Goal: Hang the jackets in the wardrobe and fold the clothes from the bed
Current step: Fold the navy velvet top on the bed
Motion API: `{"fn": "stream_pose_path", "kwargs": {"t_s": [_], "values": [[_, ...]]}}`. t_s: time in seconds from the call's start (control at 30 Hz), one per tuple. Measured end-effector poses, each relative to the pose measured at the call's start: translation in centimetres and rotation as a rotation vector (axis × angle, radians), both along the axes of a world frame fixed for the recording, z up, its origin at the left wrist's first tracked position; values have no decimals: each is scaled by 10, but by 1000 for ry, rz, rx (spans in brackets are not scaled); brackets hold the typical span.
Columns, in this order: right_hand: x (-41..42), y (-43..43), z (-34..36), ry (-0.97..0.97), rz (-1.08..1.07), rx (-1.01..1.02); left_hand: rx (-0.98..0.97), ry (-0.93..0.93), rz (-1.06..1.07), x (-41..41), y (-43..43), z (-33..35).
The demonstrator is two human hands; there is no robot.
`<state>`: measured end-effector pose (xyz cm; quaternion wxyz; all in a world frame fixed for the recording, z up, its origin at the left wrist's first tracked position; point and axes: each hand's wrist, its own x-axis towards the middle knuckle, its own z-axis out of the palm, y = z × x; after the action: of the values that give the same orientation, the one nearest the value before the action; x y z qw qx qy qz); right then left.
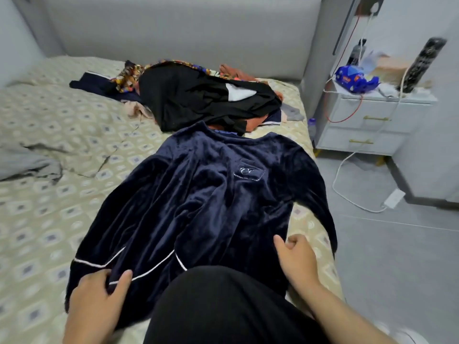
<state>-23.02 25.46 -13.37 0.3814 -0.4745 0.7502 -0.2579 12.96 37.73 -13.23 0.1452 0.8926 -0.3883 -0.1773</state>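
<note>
Watching navy velvet top (211,194) lie spread flat on near bed (49,145) | left hand (99,294) pinches piped hem, thumb over fabric | right hand (295,256) curled at right hem, grip unclear | risk: uneven pull bunches slippery pile, right sleeve (320,194) slides off bed edge

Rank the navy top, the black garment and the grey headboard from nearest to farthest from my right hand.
1. navy top, touching the right hand, near edge of the bed.
2. black garment, mid-bed beyond the collar.
3. grey headboard, far end.
</note>
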Motion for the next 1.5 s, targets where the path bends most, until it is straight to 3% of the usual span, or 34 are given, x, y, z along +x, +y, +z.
{"fn": "stream_pose_path", "kwargs": {"t_s": [0.1, 0.2, 0.3, 0.37, 0.43, 0.53, 0.6, 0.67, 0.73, 0.8, 0.93, 1.13, 1.23, 1.3, 1.37, 1.4, 1.43, 1.5], "values": [[2, 31, 7, -149, 165, 204, 47, 108, -18, -13, 15, 7], [2, 43, 11, -324, 245, 208, -20, 268, -90, -24, 23, 11], [-13, 42, 20, -343, 88, 96, -171, 626, 96, -24, 29, 25], [-33, 37, 26, -384, -104, 65, -129, 901, 226, -21, 33, 31], [-57, 29, 27, -261, -196, 61, 11, 960, 204, -19, 38, 37], [-69, 22, 28, 138, -27, 202, 15, 1095, 236, -19, 40, 42], [-55, 19, 38, 314, 66, 192, -103, 1266, 397, -18, 32, 42], [-34, 12, 47, 446, 131, 37, -325, 1390, 573, -13, 18, 38], [-9, -2, 48, 473, 265, -130, -485, 1508, 696, -5, 5, 35], [18, -13, 45, 471, 435, -190, -525, 1627, 765, 1, -10, 34], [57, -31, 41, 511, 697, -260, -512, 1589, 631, -6, -37, 33], [76, -43, 16, 463, 786, -220, -120, 1281, 280, -18, -73, 38], [54, -56, 13, 372, 510, -404, -37, 1172, 222, -19, -88, 37], [25, -75, 11, 437, 275, -442, -269, 1308, 327, -13, -107, 36], [-1, -95, 16, 426, 123, -240, -638, 1352, 569, 6, -135, 30], [-11, -104, 18, 356, 84, -117, -712, 1302, 631, 15, -147, 28], [-16, -110, 20, 270, 52, -1, -669, 1244, 634, 19, -157, 26], [-23, -123, 22, 88, -48, 125, -352, 1144, 486, 12, -173, 24]]}}
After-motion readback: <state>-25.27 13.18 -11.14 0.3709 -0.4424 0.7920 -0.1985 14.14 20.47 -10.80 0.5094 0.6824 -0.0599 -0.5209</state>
